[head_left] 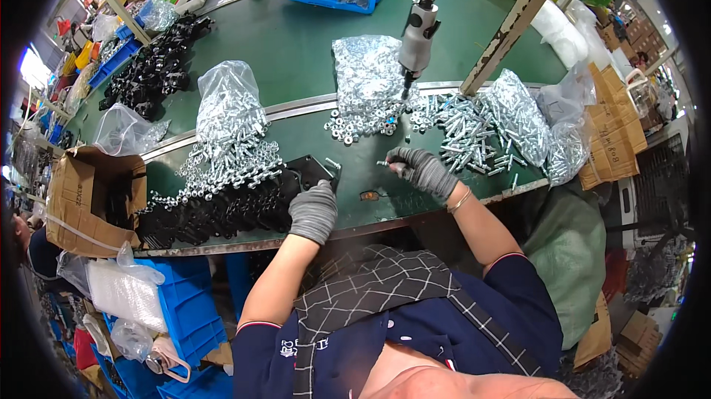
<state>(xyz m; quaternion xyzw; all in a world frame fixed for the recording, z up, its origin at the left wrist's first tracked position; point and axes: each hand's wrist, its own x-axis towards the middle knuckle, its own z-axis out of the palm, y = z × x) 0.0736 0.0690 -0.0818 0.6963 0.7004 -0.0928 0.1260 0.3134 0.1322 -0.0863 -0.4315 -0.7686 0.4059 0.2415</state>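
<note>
My left hand (314,212), in a grey striped glove, is closed on the near edge of a black flat part (305,168). A silver bolt (333,164) sticks out at that part's right side. To the right, my gloved right hand (425,170) pinches a small silver bolt (382,163) between thumb and forefinger, over the green work surface. Above and between the hands hangs a silver power screwdriver (417,40), bit pointing down, touched by neither hand. Loose nuts (348,131) lie beneath it. A heap of silver bolts (466,136) lies just beyond my right hand.
Black parts (222,214) line the near edge left of my left hand, beside an open cardboard box (92,195). Bags of metal hardware (229,99) stand farther back. A worn post (511,25) rises at the right. A blue crate (337,3) sits at the far side.
</note>
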